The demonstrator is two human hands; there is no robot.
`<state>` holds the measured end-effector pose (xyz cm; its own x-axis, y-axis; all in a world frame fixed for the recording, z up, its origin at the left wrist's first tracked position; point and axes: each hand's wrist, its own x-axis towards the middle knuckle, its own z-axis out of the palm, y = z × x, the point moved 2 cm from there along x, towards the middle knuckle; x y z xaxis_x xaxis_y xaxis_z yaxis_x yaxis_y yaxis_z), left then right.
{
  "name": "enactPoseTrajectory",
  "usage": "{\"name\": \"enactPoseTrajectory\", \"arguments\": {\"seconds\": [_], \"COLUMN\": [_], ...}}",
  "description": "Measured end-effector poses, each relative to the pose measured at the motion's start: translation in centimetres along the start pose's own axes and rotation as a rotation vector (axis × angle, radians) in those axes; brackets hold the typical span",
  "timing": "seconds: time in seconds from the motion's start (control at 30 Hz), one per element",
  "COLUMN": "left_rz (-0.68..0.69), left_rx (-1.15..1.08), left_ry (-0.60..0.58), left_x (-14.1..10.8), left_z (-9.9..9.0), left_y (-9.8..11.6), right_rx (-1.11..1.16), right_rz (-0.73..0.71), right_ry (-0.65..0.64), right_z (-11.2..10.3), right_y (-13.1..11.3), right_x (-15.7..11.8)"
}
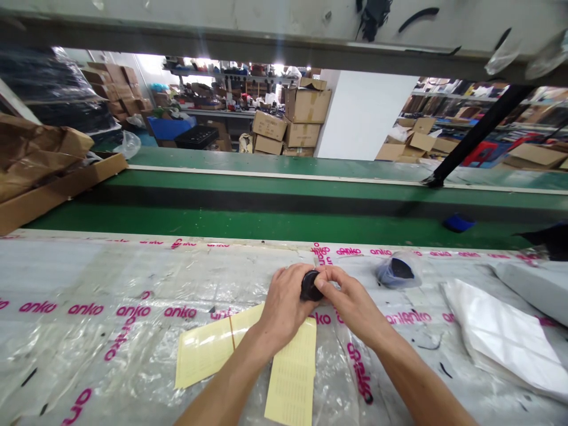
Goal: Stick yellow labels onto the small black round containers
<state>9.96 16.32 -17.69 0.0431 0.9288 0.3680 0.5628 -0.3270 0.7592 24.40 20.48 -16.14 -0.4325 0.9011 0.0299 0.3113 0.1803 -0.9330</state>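
Observation:
A small round black object (310,286), like a cap or disc, is held over the table in front of me. My left hand (286,303) wraps around it from the left. My right hand (345,294) pinches it from the right, with thumb and index finger on its face. Its exact kind cannot be made out. Beneath my left hand and forearm lie yellow label sheets (291,381), and a second yellow stack (206,353) has a brown band across it. To the right of my hands, a blue and black round piece (396,270) sits in a clear plastic bag.
Printed plastic film (146,343) covers the table. At the right lie white bags (506,340). Beyond runs a green conveyor belt (231,222) carrying another blue piece (460,222). A cardboard box (66,188) stands at the left; a black post (481,133) and overhead shelf (266,29) frame the far side.

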Motion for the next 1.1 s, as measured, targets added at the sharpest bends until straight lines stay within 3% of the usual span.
{"name": "enactPoseTrajectory", "arguments": {"seconds": [1.1], "left_rz": [-0.036], "left_rx": [0.025], "left_ry": [-0.003], "left_x": [-0.18], "left_z": [0.01], "left_y": [-0.3], "right_rx": [-0.005], "right_rz": [-0.068], "right_ry": [0.109], "right_z": [0.96], "right_y": [0.95], "right_x": [-0.32]}}
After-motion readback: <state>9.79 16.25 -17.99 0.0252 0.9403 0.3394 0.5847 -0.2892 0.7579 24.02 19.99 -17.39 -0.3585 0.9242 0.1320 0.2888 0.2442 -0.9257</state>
